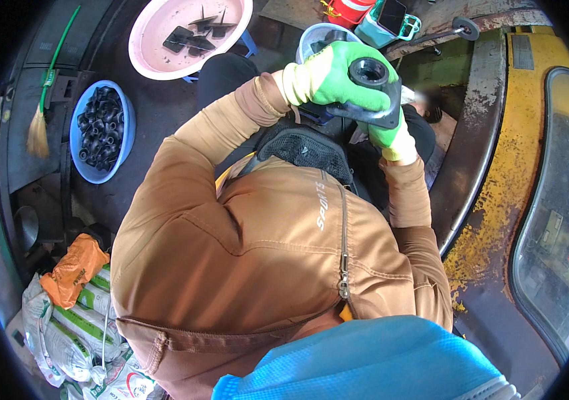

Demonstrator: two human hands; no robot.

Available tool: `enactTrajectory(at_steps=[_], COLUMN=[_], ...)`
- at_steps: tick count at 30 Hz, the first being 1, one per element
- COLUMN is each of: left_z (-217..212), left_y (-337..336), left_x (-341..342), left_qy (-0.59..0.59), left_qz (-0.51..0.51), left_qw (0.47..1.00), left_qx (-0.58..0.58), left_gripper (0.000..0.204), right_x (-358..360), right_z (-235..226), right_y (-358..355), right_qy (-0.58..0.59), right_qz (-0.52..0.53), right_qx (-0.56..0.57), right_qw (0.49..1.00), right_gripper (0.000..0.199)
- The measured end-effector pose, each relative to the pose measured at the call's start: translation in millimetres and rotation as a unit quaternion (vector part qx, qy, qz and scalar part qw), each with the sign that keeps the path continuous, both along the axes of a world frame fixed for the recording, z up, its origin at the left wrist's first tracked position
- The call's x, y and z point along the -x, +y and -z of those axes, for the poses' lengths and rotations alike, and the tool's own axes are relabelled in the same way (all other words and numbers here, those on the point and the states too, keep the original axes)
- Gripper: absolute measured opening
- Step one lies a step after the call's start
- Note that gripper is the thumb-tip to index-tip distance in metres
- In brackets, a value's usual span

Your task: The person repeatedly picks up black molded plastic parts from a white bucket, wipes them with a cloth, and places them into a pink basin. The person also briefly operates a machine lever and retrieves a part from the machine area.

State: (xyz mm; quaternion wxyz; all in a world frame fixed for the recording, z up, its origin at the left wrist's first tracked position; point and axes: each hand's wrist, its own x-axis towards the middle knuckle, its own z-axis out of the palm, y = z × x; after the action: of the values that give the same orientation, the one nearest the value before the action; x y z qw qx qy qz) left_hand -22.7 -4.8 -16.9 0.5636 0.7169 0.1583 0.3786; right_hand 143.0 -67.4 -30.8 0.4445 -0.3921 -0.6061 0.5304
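Both of my hands wear green gloves with pale yellow cuffs. Between them is a black molded part (379, 119) with a round hollow collar and a flat, square-cornered plate. My left hand (339, 75) is closed over the part from the left, its fingers wrapped round the collar and along the plate. From below, my right hand (391, 137) grips the plate's near right side; most of its fingers are hidden behind the part. Just beyond my left hand stands a pale blue basin (308, 41) with dark things in it, partly covered by the glove.
A pink basin (143, 45) on a blue stand holds several black plated parts. Small black pieces fill a blue basin (128, 137) at left. A red bucket (349, 10) and teal container (371, 30) stand far off. A worn yellow machine (491, 220) flanks my right; sacks (81, 333) lie near left.
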Motion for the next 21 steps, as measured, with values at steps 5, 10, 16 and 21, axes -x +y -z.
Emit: enactTrajectory(at_steps=[5,10,16,21], left_z=[-9,-9,-31,-10], left_y=[8,24,43,-3], left_x=[5,-5,12,-17], left_qy=[0.010,-0.018,0.120,0.003], left_qz=[0.155,0.384,0.063,-0.125], left_qw=[0.987,0.922,0.981,0.985], left_qx=[-0.030,0.053,-0.139,-0.120], left_gripper=[0.044,0.054,0.077,0.061], right_x=[-2,15,3,13], right_z=[-1,8,5,14], right_y=[-12,-11,8,10], right_qy=[-0.192,-0.306,-0.138,-0.231], right_qz=[-0.022,0.034,0.174,0.228], right_qx=[-0.153,-0.248,-0.100,-0.344], right_qw=[0.969,0.918,0.970,0.881], right_gripper=[0.055,0.053,0.051,0.035])
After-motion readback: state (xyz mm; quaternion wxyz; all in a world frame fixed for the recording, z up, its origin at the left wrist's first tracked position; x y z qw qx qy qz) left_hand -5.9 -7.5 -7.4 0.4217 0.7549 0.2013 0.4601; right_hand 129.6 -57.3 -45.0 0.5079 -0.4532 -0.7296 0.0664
